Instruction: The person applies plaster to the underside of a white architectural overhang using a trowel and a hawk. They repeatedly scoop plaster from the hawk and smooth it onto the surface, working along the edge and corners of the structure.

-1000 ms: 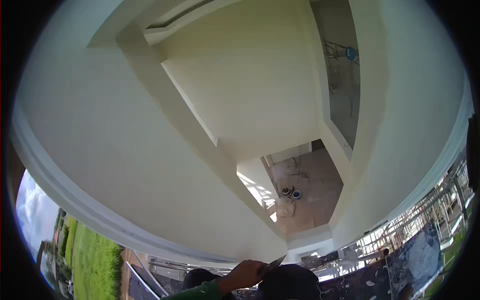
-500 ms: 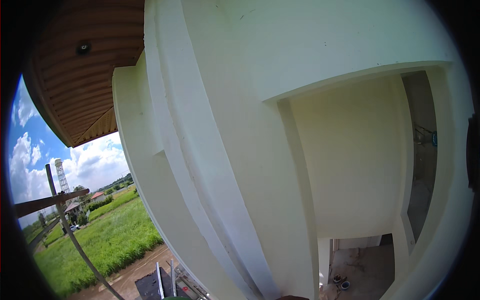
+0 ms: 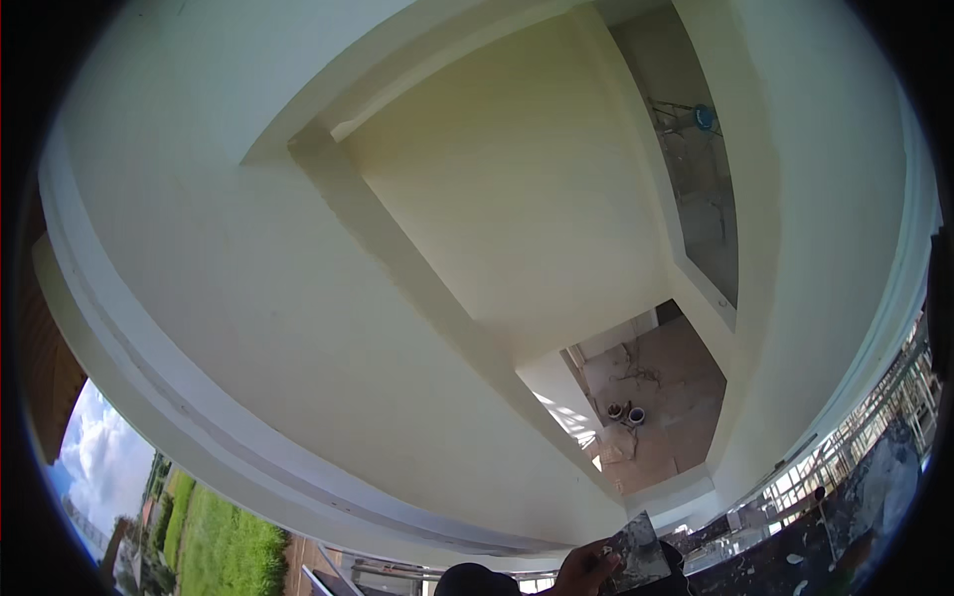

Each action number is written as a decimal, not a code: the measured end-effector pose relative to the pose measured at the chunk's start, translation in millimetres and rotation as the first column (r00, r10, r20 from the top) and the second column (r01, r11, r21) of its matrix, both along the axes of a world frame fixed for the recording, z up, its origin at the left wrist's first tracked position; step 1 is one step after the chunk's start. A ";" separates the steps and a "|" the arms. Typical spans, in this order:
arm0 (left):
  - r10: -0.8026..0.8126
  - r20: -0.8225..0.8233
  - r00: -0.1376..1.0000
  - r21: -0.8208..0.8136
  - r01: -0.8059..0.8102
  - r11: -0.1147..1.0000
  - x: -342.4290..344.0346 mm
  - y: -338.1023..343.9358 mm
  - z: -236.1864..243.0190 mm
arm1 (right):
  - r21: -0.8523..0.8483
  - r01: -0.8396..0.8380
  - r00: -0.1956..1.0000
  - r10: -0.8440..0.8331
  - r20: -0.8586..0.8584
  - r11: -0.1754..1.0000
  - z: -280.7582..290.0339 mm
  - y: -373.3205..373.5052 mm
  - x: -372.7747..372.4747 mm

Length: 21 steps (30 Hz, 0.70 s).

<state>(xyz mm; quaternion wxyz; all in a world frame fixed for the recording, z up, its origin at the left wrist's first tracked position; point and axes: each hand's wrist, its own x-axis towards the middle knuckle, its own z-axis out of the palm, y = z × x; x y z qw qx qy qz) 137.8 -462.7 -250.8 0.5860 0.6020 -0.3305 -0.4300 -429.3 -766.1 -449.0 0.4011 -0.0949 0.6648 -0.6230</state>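
At the lower edge, a little right of the middle, I see my left hand (image 3: 584, 571). Its fingers are closed on the edge of a flat metal putty blade (image 3: 640, 552), grey and smeared, which stands tilted upward in front of the pale wall (image 3: 328, 328). The wrist is cut off by the picture's edge. By the lower right rim there is a blurred brownish-green shape (image 3: 851, 562) beside a white-smeared grey sheet (image 3: 882, 489); whether this is my right hand I cannot make out.
A wall opening (image 3: 636, 343) looks down to a floor with two buckets (image 3: 636, 415). Beneath me lies a dark board (image 3: 765, 568) spattered white. Scaffold-like bars (image 3: 899, 387) line the right rim. Grass (image 3: 234, 536) shows far below at the left.
My view has swung right and down, so the wall opening shifts left and the buckets come up nearer the middle. My left hand with the putty blade has come into view.
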 end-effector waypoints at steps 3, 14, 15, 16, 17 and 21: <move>0.117 0.006 0.993 0.121 -0.117 0.986 -7.1 33.8 -1.3 | -0.008 0.042 0.999 -0.042 0.005 0.999 -9.3 11.9 -4.2; 0.337 0.941 -0.033 -0.312 0.304 0.900 0.3 23.8 14.3 | -0.062 0.122 0.989 -0.127 -0.072 0.991 39.6 31.5 5.2; 0.304 0.953 0.020 -0.296 0.288 0.911 -0.3 27.8 13.3 | -0.051 0.095 0.994 -0.097 -0.048 0.994 37.5 31.1 8.5; 0.258 0.946 0.198 -0.302 0.240 0.923 -0.6 31.0 11.4 | -0.041 0.070 0.997 -0.071 -0.021 0.997 36.0 31.1 12.8; 0.232 0.898 0.375 -0.317 0.186 0.930 -1.8 32.3 9.8 | -0.001 0.036 0.998 -0.036 0.041 0.999 37.0 29.5 13.8; 0.137 0.348 0.927 -0.296 -0.029 0.955 -3.6 35.4 5.0 | 0.058 -0.116 0.980 0.105 0.167 0.992 45.1 24.8 15.3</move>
